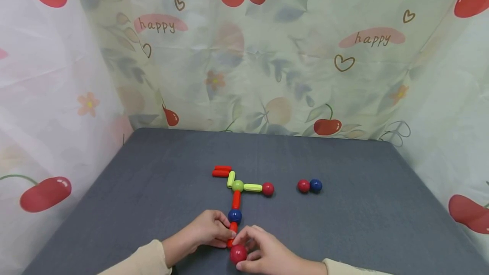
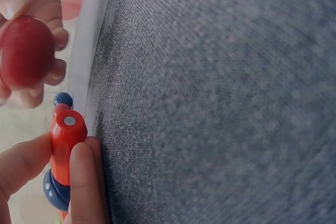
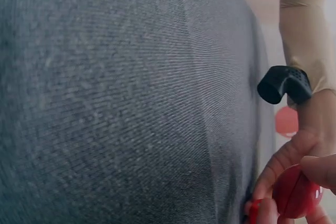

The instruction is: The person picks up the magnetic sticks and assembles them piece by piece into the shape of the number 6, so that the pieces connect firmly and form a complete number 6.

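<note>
In the head view, my left hand (image 1: 209,228) pinches a red magnetic rod (image 1: 233,226) joined to a blue ball (image 1: 234,215). Its near end, with a pale round disc in the tip, shows in the left wrist view. A shiny red ball (image 1: 238,254) is held between the thumb and fingers of my right hand (image 1: 269,253), just short of that rod end. Beyond the blue ball, another red rod (image 1: 236,200) leads to a green ball (image 1: 237,185). Two yellow-green rods branch from there; the right one (image 1: 253,187) ends in a red ball (image 1: 268,189).
Two red rods (image 1: 221,173) lie side by side near the tip of the left yellow-green rod (image 1: 231,179). Farther right, a red ball (image 1: 303,186) touches a blue ball (image 1: 316,186). The dark grey table (image 1: 344,224) is bordered by printed curtains (image 1: 252,75).
</note>
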A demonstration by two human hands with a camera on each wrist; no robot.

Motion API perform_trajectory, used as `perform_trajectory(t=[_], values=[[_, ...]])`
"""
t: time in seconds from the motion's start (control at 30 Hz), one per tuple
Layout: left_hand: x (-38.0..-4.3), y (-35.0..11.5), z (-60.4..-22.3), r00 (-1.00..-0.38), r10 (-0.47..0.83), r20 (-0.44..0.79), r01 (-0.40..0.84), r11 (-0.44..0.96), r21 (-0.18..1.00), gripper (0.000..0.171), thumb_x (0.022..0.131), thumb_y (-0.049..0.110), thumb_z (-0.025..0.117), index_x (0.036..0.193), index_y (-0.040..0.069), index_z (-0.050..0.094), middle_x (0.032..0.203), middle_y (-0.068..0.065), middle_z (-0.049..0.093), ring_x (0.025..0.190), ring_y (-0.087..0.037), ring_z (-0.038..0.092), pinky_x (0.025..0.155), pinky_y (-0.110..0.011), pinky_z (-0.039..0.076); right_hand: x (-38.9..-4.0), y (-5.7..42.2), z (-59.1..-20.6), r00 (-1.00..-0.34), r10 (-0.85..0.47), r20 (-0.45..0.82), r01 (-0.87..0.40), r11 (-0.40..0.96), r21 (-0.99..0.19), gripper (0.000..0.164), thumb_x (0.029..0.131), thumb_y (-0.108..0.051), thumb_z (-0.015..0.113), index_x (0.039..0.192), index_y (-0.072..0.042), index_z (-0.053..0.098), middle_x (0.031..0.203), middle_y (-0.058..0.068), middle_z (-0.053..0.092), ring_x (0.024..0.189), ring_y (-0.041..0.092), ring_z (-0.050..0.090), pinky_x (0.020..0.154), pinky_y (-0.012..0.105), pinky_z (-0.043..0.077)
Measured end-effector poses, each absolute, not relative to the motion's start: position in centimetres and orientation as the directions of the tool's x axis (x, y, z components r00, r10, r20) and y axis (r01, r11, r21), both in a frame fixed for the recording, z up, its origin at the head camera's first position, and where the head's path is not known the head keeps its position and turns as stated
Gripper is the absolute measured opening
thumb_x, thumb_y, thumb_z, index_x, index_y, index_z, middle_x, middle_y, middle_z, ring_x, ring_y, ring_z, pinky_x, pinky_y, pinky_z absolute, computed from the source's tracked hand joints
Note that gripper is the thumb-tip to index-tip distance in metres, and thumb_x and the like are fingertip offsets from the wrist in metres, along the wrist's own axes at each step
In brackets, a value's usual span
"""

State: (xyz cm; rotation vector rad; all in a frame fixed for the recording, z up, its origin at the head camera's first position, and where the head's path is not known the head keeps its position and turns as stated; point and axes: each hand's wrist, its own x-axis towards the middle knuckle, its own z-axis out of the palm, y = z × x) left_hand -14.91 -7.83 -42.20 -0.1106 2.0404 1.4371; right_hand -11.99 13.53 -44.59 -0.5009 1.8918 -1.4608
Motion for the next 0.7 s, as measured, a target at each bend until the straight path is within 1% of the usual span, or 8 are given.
perform_trajectory(t=[0.07, 0.13, 0.27, 0.4, 0.6, 0.67, 0.7], values=[[-14.9, -7.8, -42.2, -0.797, 0.283, -0.534, -0.408, 0.401, 0.821, 0.025, 0.081, 0.010, 0.077, 0.095, 0.003, 0.058, 0.077, -0.005, 0.069, 0.066, -0.010, 0.065, 0.066, -0.030, 0.059, -12.8, 13.7, -46.8, -0.687, -0.669, -0.284, 0.093, 0.307, -0.947, 0.041, 0.081, -0.035, 0.078, 0.115, -0.023, 0.058, 0.114, 0.001, 0.056, 0.097, 0.014, 0.062, 0.081, 0.026, 0.056], [-14.9, -7.8, -42.2, -0.797, 0.284, -0.534, -0.407, 0.400, 0.821, 0.024, 0.081, 0.010, 0.077, 0.095, 0.003, 0.058, 0.077, -0.005, 0.069, 0.066, -0.010, 0.065, 0.066, -0.031, 0.059, -13.6, 13.8, -48.7, -0.693, -0.663, -0.281, 0.093, 0.305, -0.948, 0.042, 0.079, -0.036, 0.080, 0.114, -0.025, 0.058, 0.112, 0.001, 0.058, 0.096, 0.015, 0.062, 0.079, 0.027, 0.056], [-14.9, -7.8, -42.1, -0.797, 0.275, -0.537, -0.411, 0.403, 0.818, 0.023, 0.081, 0.008, 0.076, 0.095, 0.002, 0.058, 0.077, -0.005, 0.069, 0.067, -0.011, 0.066, 0.066, -0.031, 0.059, -14.5, 13.7, -51.0, -0.692, -0.665, -0.281, 0.086, 0.311, -0.946, 0.043, 0.078, -0.035, 0.081, 0.114, -0.026, 0.058, 0.112, 0.001, 0.060, 0.096, 0.018, 0.062, 0.076, 0.029, 0.056], [-14.7, -7.8, -42.0, -0.803, 0.268, -0.533, -0.411, 0.399, 0.820, 0.023, 0.081, 0.007, 0.075, 0.094, 0.002, 0.058, 0.076, -0.005, 0.069, 0.066, -0.011, 0.066, 0.065, -0.031, 0.059, -14.7, 13.5, -51.5, -0.681, -0.677, -0.280, 0.088, 0.304, -0.949, 0.043, 0.078, -0.036, 0.081, 0.113, -0.026, 0.059, 0.111, 0.001, 0.062, 0.096, 0.019, 0.063, 0.077, 0.028, 0.056], [-14.6, -7.9, -41.9, -0.805, 0.283, -0.522, -0.407, 0.378, 0.832, 0.021, 0.081, 0.004, 0.073, 0.095, 0.000, 0.058, 0.075, -0.005, 0.068, 0.066, -0.012, 0.065, 0.066, -0.032, 0.059, -14.4, 12.9, -50.8, -0.677, -0.687, -0.263, 0.091, 0.277, -0.957, 0.041, 0.078, -0.034, 0.081, 0.112, -0.024, 0.061, 0.109, 0.003, 0.060, 0.093, 0.018, 0.063, 0.078, 0.026, 0.056], [-14.6, -7.9, -41.9, -0.802, 0.288, -0.523, -0.411, 0.370, 0.833, 0.021, 0.081, 0.004, 0.073, 0.095, 0.000, 0.058, 0.076, -0.006, 0.068, 0.067, -0.012, 0.066, 0.067, -0.032, 0.059, -14.4, 12.8, -50.6, -0.677, -0.688, -0.262, 0.093, 0.273, -0.958, 0.040, 0.077, -0.034, 0.082, 0.111, -0.025, 0.061, 0.109, 0.002, 0.059, 0.092, 0.015, 0.063, 0.078, 0.024, 0.056], [-14.6, -7.9, -41.9, -0.802, 0.289, -0.523, -0.412, 0.368, 0.834, 0.022, 0.081, 0.004, 0.073, 0.096, 0.000, 0.057, 0.076, -0.006, 0.069, 0.067, -0.012, 0.066, 0.067, -0.032, 0.059, -14.2, 12.7, -50.3, -0.682, -0.687, -0.251, 0.076, 0.275, -0.959, 0.038, 0.079, -0.033, 0.080, 0.112, -0.025, 0.061, 0.108, 0.001, 0.058, 0.091, 0.014, 0.063, 0.078, 0.024, 0.056]])
